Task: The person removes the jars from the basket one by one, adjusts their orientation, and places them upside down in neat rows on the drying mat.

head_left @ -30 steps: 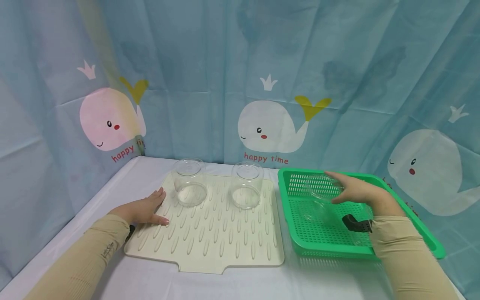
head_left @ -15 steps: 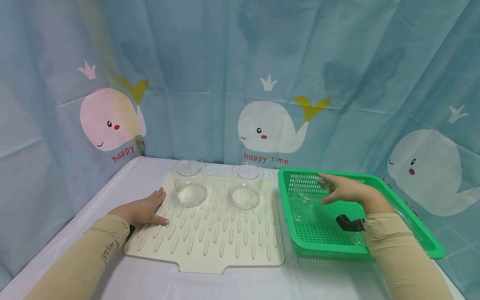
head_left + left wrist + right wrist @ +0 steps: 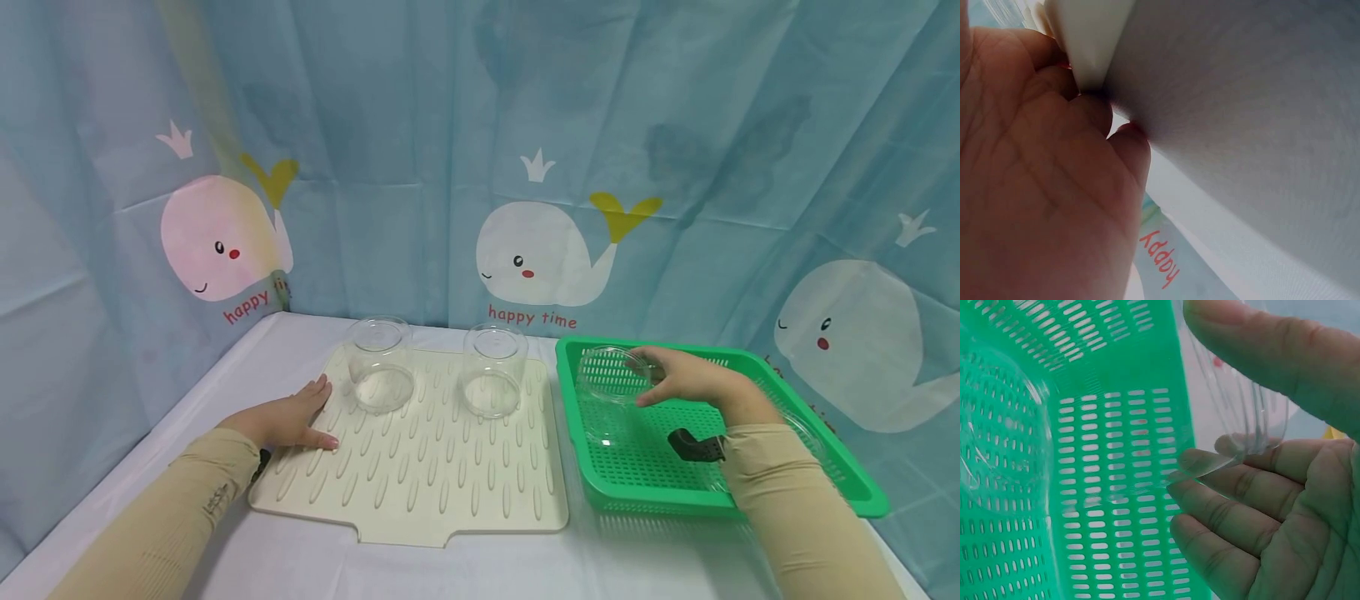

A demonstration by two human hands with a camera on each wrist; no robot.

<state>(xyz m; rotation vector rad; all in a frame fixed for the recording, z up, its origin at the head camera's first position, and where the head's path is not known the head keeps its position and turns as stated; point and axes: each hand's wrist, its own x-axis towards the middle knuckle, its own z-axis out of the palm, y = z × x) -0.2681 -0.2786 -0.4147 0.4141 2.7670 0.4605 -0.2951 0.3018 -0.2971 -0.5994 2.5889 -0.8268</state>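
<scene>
My right hand (image 3: 686, 379) is inside the green basket (image 3: 675, 500), gripping a clear plastic jar (image 3: 611, 400) near its rim. In the right wrist view the thumb (image 3: 1241, 337) lies on one side of that rim and fingers (image 3: 1229, 506) on the other. On the cream ribbed mat (image 3: 427, 475) stand two more clear jars, a left one (image 3: 380, 367) and a right one (image 3: 495, 371). My left hand (image 3: 292, 417) rests at the mat's left edge, fingers and thumb spread apart. Seen by the left wrist, its fingertips (image 3: 1129, 150) meet that edge.
Partly hidden behind the right forearm, another clear plastic piece (image 3: 806, 437) lies in the basket's right part. A white cloth (image 3: 510, 567) covers the table under mat and basket. Behind it hangs a blue curtain (image 3: 420, 250) printed with whales.
My right hand has moved left within the basket, carrying the clear jar toward the basket's left wall. The left hand, the mat and its two jars have stayed in place.
</scene>
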